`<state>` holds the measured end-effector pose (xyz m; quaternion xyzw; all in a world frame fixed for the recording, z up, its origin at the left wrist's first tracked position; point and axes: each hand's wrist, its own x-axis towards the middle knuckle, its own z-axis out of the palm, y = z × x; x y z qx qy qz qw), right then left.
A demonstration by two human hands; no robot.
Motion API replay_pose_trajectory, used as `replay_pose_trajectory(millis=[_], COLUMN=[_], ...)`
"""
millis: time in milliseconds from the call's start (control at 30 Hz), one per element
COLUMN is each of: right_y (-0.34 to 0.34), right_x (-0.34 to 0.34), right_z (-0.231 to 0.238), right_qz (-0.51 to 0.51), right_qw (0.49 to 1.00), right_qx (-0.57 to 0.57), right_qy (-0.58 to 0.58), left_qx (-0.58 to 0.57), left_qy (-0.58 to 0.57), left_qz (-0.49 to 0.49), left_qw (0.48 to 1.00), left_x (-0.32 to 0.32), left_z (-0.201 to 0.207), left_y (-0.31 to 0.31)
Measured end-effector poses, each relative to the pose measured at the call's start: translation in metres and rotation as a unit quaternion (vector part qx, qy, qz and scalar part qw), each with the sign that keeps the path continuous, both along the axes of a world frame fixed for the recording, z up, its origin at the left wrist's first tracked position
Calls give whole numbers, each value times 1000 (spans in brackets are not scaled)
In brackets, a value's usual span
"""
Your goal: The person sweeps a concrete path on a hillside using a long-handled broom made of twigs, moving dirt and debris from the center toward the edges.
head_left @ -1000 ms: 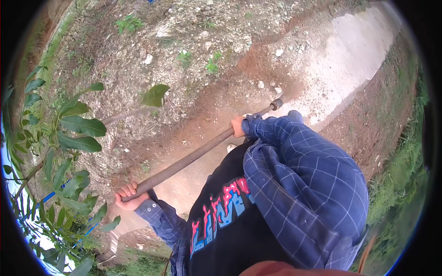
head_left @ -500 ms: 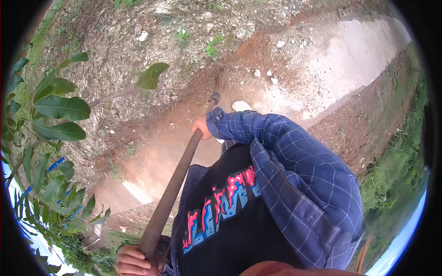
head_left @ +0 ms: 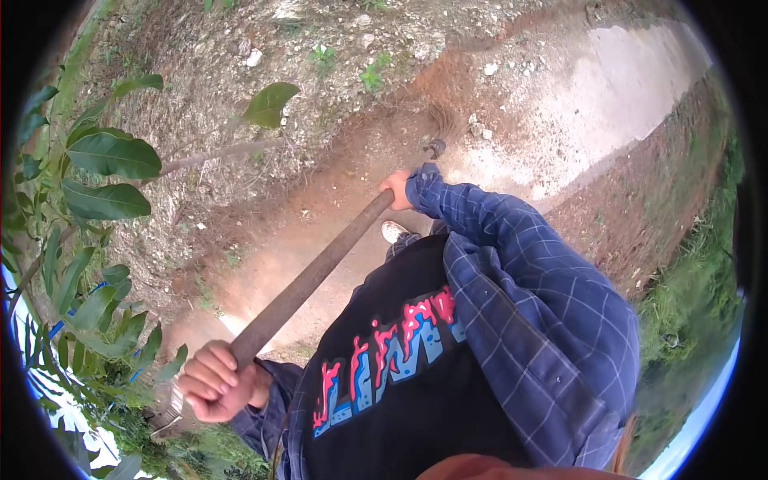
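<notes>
A long-handled broom (head_left: 320, 264) slants across my front, its handle a thick, brownish wooden pole. My left hand (head_left: 220, 382) is wrapped round the upper end of the pole, at the lower left. Farther down, my right hand (head_left: 396, 190) grips the same pole, its wrist in a blue checked sleeve. Beyond the right cuff a dark binding (head_left: 434, 147) shows, with thin twig-like bristles (head_left: 445, 120) fanning onto the dirt. My right forearm and cuff hide the stretch of pole just above the binding.
A leafy branch (head_left: 112, 156) reaches in from the left. Stony ground (head_left: 200, 104) lies ahead, with a strip of reddish soil and a pale paved path (head_left: 608, 96) at the right. Small white stones (head_left: 480, 128) lie by the bristles. My shoe (head_left: 393, 231) shows below my right hand.
The broom's lower end has swung to the right, and its bristles now lie near the white stones. My right hand moved up and right; my left hand rose with the pole's upper end.
</notes>
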<state>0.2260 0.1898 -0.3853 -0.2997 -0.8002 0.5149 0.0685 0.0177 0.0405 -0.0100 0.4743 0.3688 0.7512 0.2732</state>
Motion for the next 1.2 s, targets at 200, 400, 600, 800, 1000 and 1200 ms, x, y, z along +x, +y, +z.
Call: replay_pose_trajectory(millis=[200, 400, 600, 800, 1000, 1200], right_y=[-44, -1, 11, 5, 25, 4], right_x=[25, 7, -14, -39, -38, -39], right_z=[7, 73, -32, 74, -8, 113], right_qz=[3, -55, -53, -14, -78, 0], right_qw=[991, 997, 996, 997, 991, 993], right_qx=[-21, 47, 41, 74, 44, 76], right_qy=[-129, -9, -63, 35, 100, 96], left_qx=[-125, 65, -88, -34, -5, -16], left_qy=[-173, -85, -130, -106, -33, -51], left_qz=[115, -101, -9, 73, -89, 7], left_qw=[970, 989, 987, 991, 995, 999], left_x=[-51, 8, -38, -23, -8, -35], left_z=[-28, 64, -30, 80, 19, 116], left_y=[-14, -28, 10, -43, 32, -26])
